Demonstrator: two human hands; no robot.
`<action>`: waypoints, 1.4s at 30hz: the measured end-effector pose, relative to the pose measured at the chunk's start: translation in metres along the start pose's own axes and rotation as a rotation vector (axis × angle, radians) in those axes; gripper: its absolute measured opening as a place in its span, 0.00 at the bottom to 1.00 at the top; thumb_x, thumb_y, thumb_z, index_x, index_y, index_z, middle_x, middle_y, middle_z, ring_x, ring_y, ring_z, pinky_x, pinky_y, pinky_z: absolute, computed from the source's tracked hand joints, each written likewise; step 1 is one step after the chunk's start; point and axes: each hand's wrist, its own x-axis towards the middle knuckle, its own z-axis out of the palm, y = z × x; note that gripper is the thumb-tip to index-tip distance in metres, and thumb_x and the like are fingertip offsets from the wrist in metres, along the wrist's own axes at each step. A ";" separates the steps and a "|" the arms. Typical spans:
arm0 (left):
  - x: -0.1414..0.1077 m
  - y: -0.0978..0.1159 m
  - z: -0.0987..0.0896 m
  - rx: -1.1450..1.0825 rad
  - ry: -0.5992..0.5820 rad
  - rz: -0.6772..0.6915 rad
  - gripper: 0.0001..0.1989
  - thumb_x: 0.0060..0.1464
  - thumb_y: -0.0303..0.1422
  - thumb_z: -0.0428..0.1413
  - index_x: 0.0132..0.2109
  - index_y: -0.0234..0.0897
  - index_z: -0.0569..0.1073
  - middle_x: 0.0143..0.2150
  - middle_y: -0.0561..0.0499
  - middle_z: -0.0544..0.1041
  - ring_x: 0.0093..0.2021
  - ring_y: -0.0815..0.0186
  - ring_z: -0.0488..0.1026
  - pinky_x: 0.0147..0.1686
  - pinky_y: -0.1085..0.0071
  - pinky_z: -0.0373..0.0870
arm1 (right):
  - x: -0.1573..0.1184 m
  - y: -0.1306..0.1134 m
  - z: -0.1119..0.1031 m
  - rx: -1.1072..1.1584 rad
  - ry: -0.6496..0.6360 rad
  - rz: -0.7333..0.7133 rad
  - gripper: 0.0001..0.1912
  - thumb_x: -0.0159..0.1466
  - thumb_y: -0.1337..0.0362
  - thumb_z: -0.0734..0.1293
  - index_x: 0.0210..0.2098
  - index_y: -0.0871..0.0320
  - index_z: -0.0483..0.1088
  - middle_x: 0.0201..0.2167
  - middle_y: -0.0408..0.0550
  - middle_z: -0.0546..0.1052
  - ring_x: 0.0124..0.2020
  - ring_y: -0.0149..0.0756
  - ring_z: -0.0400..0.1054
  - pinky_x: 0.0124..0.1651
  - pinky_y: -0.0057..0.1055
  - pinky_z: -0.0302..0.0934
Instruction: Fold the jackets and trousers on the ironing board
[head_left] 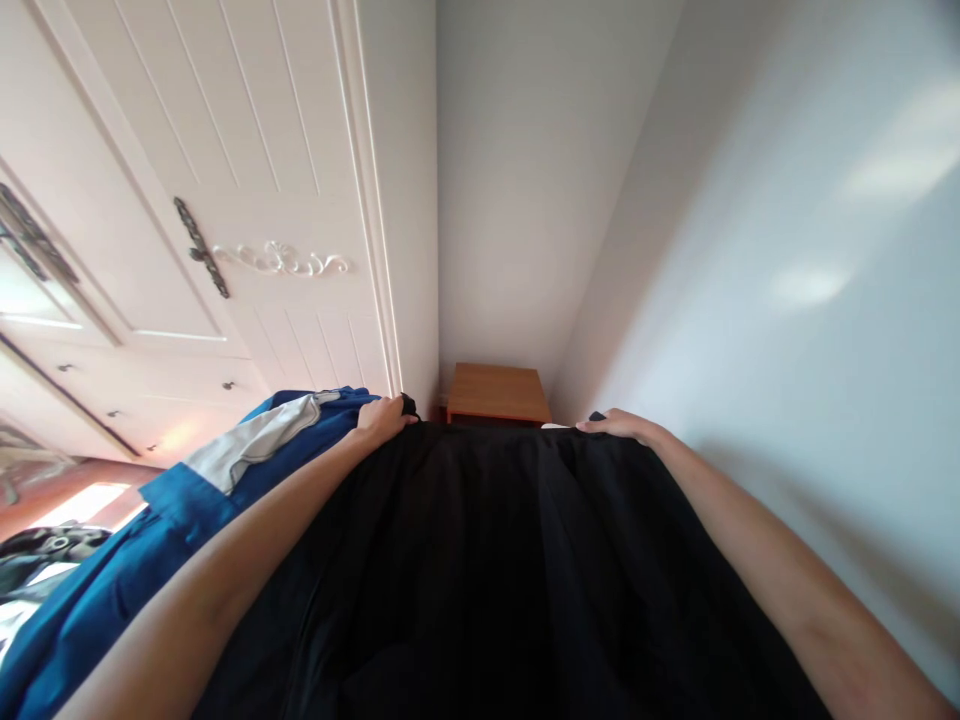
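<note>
A wide black garment (480,560) fills the lower middle of the view, its top edge stretched between my two hands. Whether it is trousers or a skirt cannot be made out. My left hand (384,420) is closed on the top left corner. On the other side, my right hand (619,424) pinches the top right corner, and a small white patch shows at the edge beside it. Folds run down the cloth towards me. A blue garment (187,530) with a pale lining or pocket piece (262,435) lies under and beyond my left forearm.
On the left stands a white wardrobe (292,130) with dark metal handles and carved trim. A low wooden table or cabinet (499,392) sits in the corner ahead. The pale wall (787,250) runs close along my right. Dark patterned cloth (56,545) lies at the far lower left.
</note>
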 end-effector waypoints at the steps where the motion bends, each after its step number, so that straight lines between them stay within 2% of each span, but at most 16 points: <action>1: -0.003 0.004 0.001 0.012 0.008 0.007 0.26 0.60 0.48 0.54 0.57 0.32 0.71 0.49 0.34 0.79 0.50 0.45 0.76 0.45 0.58 0.72 | -0.002 -0.003 0.004 -0.122 0.071 0.018 0.29 0.57 0.39 0.71 0.40 0.61 0.75 0.39 0.58 0.80 0.44 0.50 0.75 0.45 0.37 0.66; 3: -0.011 0.014 0.002 0.041 0.065 0.014 0.32 0.59 0.40 0.57 0.66 0.30 0.62 0.56 0.31 0.75 0.55 0.45 0.73 0.48 0.58 0.71 | -0.008 -0.009 0.016 -0.368 0.224 0.046 0.26 0.63 0.44 0.68 0.46 0.61 0.72 0.44 0.61 0.79 0.47 0.51 0.74 0.47 0.39 0.65; 5: -0.020 0.027 0.001 0.070 0.226 0.041 0.37 0.59 0.33 0.55 0.71 0.27 0.52 0.65 0.27 0.65 0.63 0.44 0.65 0.54 0.55 0.68 | -0.018 -0.017 0.029 -0.525 0.447 -0.008 0.22 0.68 0.51 0.65 0.51 0.63 0.68 0.47 0.64 0.77 0.49 0.53 0.72 0.49 0.42 0.63; 8: -0.032 0.048 -0.002 0.049 0.441 0.320 0.32 0.63 0.31 0.48 0.71 0.28 0.52 0.70 0.31 0.58 0.70 0.48 0.54 0.63 0.55 0.58 | -0.035 -0.036 0.045 -0.593 0.686 -0.291 0.17 0.71 0.59 0.59 0.53 0.64 0.67 0.51 0.67 0.74 0.53 0.53 0.69 0.54 0.45 0.60; 9: -0.035 0.056 0.000 0.024 0.439 0.470 0.30 0.65 0.34 0.47 0.71 0.31 0.54 0.70 0.34 0.59 0.71 0.51 0.53 0.65 0.56 0.55 | -0.040 -0.045 0.051 -0.585 0.684 -0.428 0.17 0.72 0.60 0.59 0.54 0.64 0.67 0.53 0.66 0.73 0.55 0.53 0.67 0.56 0.45 0.58; 11: -0.036 0.070 0.010 -0.035 0.338 0.706 0.29 0.67 0.41 0.45 0.70 0.35 0.58 0.70 0.39 0.61 0.72 0.54 0.53 0.68 0.59 0.50 | -0.046 -0.066 0.067 -0.555 0.545 -0.707 0.20 0.72 0.57 0.59 0.58 0.61 0.67 0.59 0.62 0.71 0.60 0.50 0.64 0.62 0.44 0.55; 13: -0.033 0.081 0.027 -0.105 0.194 0.737 0.32 0.67 0.47 0.44 0.69 0.33 0.59 0.71 0.38 0.60 0.72 0.53 0.52 0.69 0.57 0.49 | -0.044 -0.083 0.085 -0.524 0.352 -0.871 0.25 0.71 0.53 0.60 0.62 0.58 0.65 0.65 0.58 0.67 0.66 0.49 0.59 0.67 0.44 0.49; 16: -0.020 0.084 0.055 -0.224 0.025 0.569 0.32 0.67 0.49 0.42 0.66 0.28 0.64 0.67 0.33 0.65 0.68 0.50 0.60 0.65 0.57 0.56 | -0.029 -0.091 0.108 -0.435 0.154 -0.746 0.27 0.70 0.53 0.62 0.64 0.58 0.65 0.67 0.59 0.64 0.68 0.51 0.56 0.69 0.46 0.46; 19: -0.007 0.075 0.069 -0.306 -0.001 0.532 0.29 0.67 0.49 0.43 0.59 0.30 0.72 0.59 0.36 0.74 0.59 0.53 0.71 0.59 0.62 0.64 | -0.015 -0.081 0.115 -0.347 0.086 -0.601 0.24 0.69 0.54 0.62 0.60 0.61 0.69 0.60 0.60 0.72 0.61 0.50 0.65 0.63 0.42 0.56; 24: 0.000 0.059 0.060 -0.396 -0.066 0.642 0.17 0.57 0.47 0.58 0.43 0.37 0.78 0.45 0.43 0.80 0.48 0.55 0.76 0.48 0.66 0.69 | -0.013 -0.070 0.105 -0.282 0.095 -0.615 0.12 0.66 0.60 0.67 0.45 0.59 0.76 0.46 0.56 0.80 0.49 0.48 0.73 0.51 0.37 0.62; 27: 0.001 0.056 0.050 -0.410 -0.074 0.614 0.10 0.59 0.39 0.56 0.36 0.38 0.76 0.36 0.47 0.80 0.39 0.59 0.76 0.40 0.69 0.68 | -0.010 -0.075 0.094 -0.227 0.085 -0.613 0.08 0.67 0.62 0.66 0.42 0.57 0.75 0.40 0.53 0.80 0.43 0.45 0.74 0.46 0.35 0.63; 31: 0.009 0.055 0.042 -0.454 -0.008 0.561 0.13 0.65 0.31 0.45 0.39 0.37 0.74 0.41 0.47 0.79 0.42 0.62 0.76 0.44 0.71 0.68 | 0.008 -0.081 0.084 -0.149 0.053 -0.604 0.11 0.69 0.63 0.61 0.42 0.58 0.75 0.41 0.51 0.80 0.42 0.39 0.74 0.45 0.31 0.64; 34: 0.016 0.059 0.047 -0.445 -0.021 0.523 0.14 0.64 0.30 0.44 0.37 0.36 0.74 0.42 0.46 0.80 0.44 0.62 0.76 0.46 0.71 0.68 | 0.022 -0.080 0.090 -0.150 0.016 -0.571 0.10 0.68 0.64 0.63 0.39 0.60 0.76 0.40 0.50 0.81 0.40 0.37 0.74 0.44 0.30 0.64; 37: 0.015 0.067 0.057 -0.394 -0.045 0.452 0.13 0.64 0.34 0.48 0.35 0.35 0.74 0.39 0.41 0.80 0.43 0.55 0.77 0.44 0.64 0.69 | 0.026 -0.079 0.103 -0.198 0.037 -0.519 0.08 0.66 0.63 0.65 0.36 0.60 0.76 0.37 0.51 0.81 0.39 0.39 0.74 0.42 0.30 0.63; 40: 0.005 0.069 0.060 -0.373 0.007 0.411 0.19 0.68 0.41 0.43 0.40 0.35 0.74 0.42 0.39 0.79 0.45 0.53 0.76 0.46 0.60 0.69 | 0.019 -0.079 0.113 -0.258 0.097 -0.492 0.10 0.68 0.62 0.64 0.36 0.59 0.76 0.36 0.51 0.80 0.39 0.41 0.73 0.43 0.32 0.61; 42: -0.002 0.062 0.053 -0.375 0.041 0.459 0.23 0.69 0.45 0.40 0.45 0.36 0.73 0.45 0.41 0.78 0.47 0.56 0.75 0.48 0.62 0.68 | 0.010 -0.079 0.111 -0.288 0.136 -0.505 0.13 0.70 0.60 0.61 0.38 0.58 0.76 0.38 0.51 0.80 0.41 0.41 0.73 0.45 0.32 0.61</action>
